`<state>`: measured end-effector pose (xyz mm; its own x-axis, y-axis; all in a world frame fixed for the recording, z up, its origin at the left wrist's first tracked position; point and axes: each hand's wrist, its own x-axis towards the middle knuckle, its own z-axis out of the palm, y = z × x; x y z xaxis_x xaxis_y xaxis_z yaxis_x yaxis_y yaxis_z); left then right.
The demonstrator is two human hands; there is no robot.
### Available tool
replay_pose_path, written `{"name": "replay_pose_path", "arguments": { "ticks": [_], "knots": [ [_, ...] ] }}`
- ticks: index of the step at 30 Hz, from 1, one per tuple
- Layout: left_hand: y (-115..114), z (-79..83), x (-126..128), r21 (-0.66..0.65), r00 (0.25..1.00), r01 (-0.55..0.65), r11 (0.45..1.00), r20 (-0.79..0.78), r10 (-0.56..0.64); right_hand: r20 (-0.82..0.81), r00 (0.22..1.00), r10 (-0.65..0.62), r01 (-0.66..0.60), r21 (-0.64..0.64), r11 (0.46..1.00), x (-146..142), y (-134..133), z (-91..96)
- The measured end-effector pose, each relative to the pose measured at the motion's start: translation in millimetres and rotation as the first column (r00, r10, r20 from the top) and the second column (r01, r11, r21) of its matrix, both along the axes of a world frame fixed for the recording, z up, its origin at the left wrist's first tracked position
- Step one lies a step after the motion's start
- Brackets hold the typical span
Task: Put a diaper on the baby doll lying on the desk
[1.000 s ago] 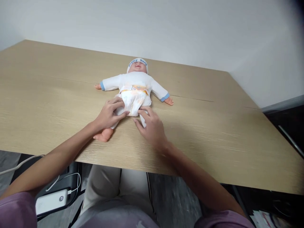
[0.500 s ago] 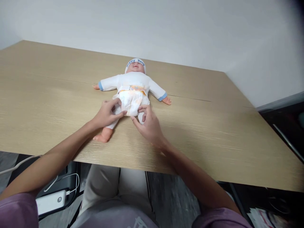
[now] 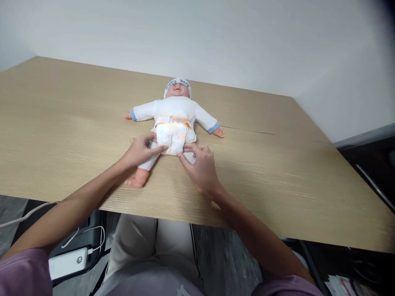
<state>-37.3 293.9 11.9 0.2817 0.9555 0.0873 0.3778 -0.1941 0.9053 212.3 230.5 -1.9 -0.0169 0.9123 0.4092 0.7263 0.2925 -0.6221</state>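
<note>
A baby doll (image 3: 177,107) in white clothes with blue cuffs and a "Happy Baby" cap lies on its back, head away from me. Round its hips sits a white diaper (image 3: 173,137) with an orange printed waistband. My left hand (image 3: 143,150) grips the diaper's edge at the left leg opening, thumb on the front near the crotch. On the other side, my right hand (image 3: 199,164) pinches the edge at the right leg opening between thumb and fingers. The doll's right-side leg is mostly hidden behind my right hand; the left-side foot shows bare.
The doll lies on a wood-grain table (image 3: 77,144) against a white wall (image 3: 216,37). Below the front edge at left, a white power bank (image 3: 68,263) with a cable rests on a black chair seat. Dark furniture (image 3: 370,164) stands at the right.
My right hand has shifted slightly, its fingers now tucked closer at the diaper's leg edge. The left hand keeps its hold. The whole view has moved a little.
</note>
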Motion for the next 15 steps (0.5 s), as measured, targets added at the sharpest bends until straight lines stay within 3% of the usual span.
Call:
{"name": "replay_pose_path", "arguments": {
  "ticks": [5,11,15],
  "knots": [
    [3.0,6.1,-1.5,-0.124,0.988,0.106,0.987,0.129,-0.09,-0.031,0.999,0.022,-0.023,-0.038,0.999,-4.2,2.3,2.0],
    [8.1,5.0,-3.4,-0.275,0.954,0.159,0.948,0.289,-0.076,-0.169,0.986,-0.013,-0.005,-0.1,0.995,-5.1,4.4,2.1],
    [6.7,2.4,-1.8,-0.291,0.909,0.182,0.939,0.415,-0.047,-0.17,0.984,-0.054,0.05,-0.026,0.998,-5.0,4.0,-1.1]
  ]
}}
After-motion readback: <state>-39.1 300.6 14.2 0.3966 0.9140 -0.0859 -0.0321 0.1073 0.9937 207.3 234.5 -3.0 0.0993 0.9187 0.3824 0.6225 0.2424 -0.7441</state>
